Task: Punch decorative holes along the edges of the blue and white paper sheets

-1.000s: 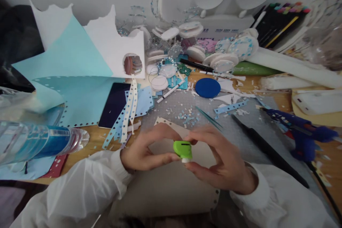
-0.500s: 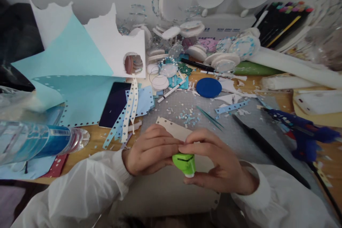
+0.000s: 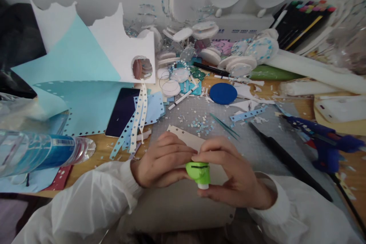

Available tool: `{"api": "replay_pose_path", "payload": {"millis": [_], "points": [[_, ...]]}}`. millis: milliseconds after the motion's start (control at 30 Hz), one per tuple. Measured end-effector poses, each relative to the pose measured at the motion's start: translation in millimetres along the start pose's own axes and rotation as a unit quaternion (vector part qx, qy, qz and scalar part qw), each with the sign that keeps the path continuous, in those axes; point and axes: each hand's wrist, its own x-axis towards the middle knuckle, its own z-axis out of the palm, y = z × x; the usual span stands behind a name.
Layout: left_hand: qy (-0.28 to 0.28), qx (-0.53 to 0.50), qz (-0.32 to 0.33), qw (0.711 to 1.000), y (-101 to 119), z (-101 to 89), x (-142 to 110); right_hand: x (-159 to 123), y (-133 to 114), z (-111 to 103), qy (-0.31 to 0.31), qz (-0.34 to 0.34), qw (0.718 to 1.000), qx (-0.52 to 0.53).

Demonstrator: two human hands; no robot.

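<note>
A small green paper punch [image 3: 198, 171] with a white base sits between both hands, just above a beige sheet of card [image 3: 183, 194] whose edge is punched with small star holes. My right hand [image 3: 233, 175] pinches the punch from above and below with thumb and fingers. My left hand [image 3: 160, 162] is curled against the punch's left side, fingers over the card's edge. Both wrists wear white sleeves.
A lying water bottle [image 3: 37, 152] is at the left, a dark phone [image 3: 122, 111] and punched paper strips [image 3: 137, 120] ahead. A blue disc [image 3: 223, 93], a black ruler [image 3: 286, 160] and a blue glue gun [image 3: 323, 141] lie to the right. Paper bits [image 3: 200, 124] litter the grey mat.
Both hands closed in around the green punch and dropped slightly toward the card; the left fingers, spread a second ago, now curl against the punch.
</note>
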Motion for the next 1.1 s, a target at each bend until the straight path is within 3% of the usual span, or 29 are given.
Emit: {"api": "replay_pose_path", "payload": {"millis": [167,267,333,433,500,600,767,933,1100], "points": [[-0.023,0.103,-0.182,0.978,-6,-2.0,2,-1,8,-4,0.16,0.094,0.974,0.129],[-0.093,0.162,-0.269,0.945,-12,-4.0,3,-3,20,-4,0.243,0.138,0.945,0.17],[-0.137,0.188,-0.295,0.927,-16,-4.4,3,-4,26,-3,0.26,0.162,0.938,0.162],[-0.156,0.21,-0.302,0.917,-20,-3.7,0,-3,26,0,0.24,0.191,0.941,0.144],[-0.133,0.193,-0.292,0.927,-20,-3.7,-1,-1,22,2,0.206,0.201,0.947,0.146],[-0.059,0.083,-0.304,0.947,-17,-5.9,1,2,17,3,0.136,0.196,0.956,0.17],[-0.003,-0.092,-0.384,0.919,-5,-10.9,10,1,14,2,0.106,0.169,0.958,0.207],[0.018,-0.119,-0.378,0.918,0,-11.8,12,0,12,-7,0.098,0.145,0.978,0.112],[0.004,-0.128,-0.369,0.921,0,-11.4,12,2,8,-12,0.058,0.099,0.993,0.012]]}}
